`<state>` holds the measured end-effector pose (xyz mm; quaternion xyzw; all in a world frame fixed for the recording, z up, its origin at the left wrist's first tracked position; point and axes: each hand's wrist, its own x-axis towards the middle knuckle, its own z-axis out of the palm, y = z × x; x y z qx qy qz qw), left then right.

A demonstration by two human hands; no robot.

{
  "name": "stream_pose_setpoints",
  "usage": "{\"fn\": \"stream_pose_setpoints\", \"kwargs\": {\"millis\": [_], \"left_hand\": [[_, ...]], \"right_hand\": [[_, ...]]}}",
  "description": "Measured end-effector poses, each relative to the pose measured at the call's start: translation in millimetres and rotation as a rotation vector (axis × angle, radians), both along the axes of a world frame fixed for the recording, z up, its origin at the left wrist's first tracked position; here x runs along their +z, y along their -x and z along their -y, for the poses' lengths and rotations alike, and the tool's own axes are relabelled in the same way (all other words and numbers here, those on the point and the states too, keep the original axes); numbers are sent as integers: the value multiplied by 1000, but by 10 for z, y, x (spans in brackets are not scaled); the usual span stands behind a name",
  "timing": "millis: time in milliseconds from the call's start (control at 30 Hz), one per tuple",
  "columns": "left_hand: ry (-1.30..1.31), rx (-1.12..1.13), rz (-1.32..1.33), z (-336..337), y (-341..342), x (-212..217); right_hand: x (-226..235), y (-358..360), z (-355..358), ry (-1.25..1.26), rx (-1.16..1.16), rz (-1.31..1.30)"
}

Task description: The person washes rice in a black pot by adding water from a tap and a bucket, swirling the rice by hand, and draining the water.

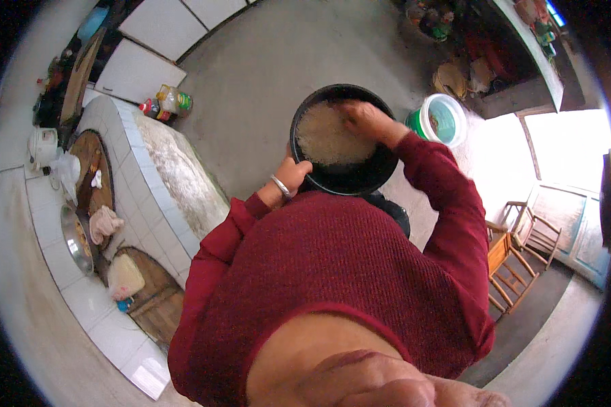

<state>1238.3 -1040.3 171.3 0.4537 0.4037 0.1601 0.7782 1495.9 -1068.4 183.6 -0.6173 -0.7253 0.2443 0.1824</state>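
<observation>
A round black basin (366, 178) is held in front of my body, with a spread of pale grains (326, 139) that look like rice over much of its bottom. My left hand (294, 173), with a silver bangle at the wrist, grips the near left rim, thumb over the edge and the other fingers hidden underneath. Inside the basin, at the far right of the grains, is my right hand (368, 122). Its fingers are curled together and point down at the grains; whatever they pinch is too small to make out.
To the right of the basin stands a white and green bucket (443, 121). A tiled stove counter (125, 136) runs along the left, with a metal bowl (77, 239) and a cloth (106, 224). Bottles (173, 100) stand beyond it. Wooden chairs (512, 261) are at the right.
</observation>
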Motion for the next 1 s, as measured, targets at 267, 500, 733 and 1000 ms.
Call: {"fn": "stream_pose_setpoints", "kwargs": {"millis": [267, 500, 733, 1000], "left_hand": [[144, -60, 17, -1308, -710, 194], [114, -77, -59, -2203, -1602, 284], [49, -13, -28, -3208, -2624, 228], [185, 25, 20, -3919, -3479, 374]], "right_hand": [[138, -97, -614, 150, 26, 86], [-128, -1193, -2065, 106, -263, 45], [110, -1913, -2759, 79, 212, 421], [89, -3027, -3404, 432, 484, 388]]}}
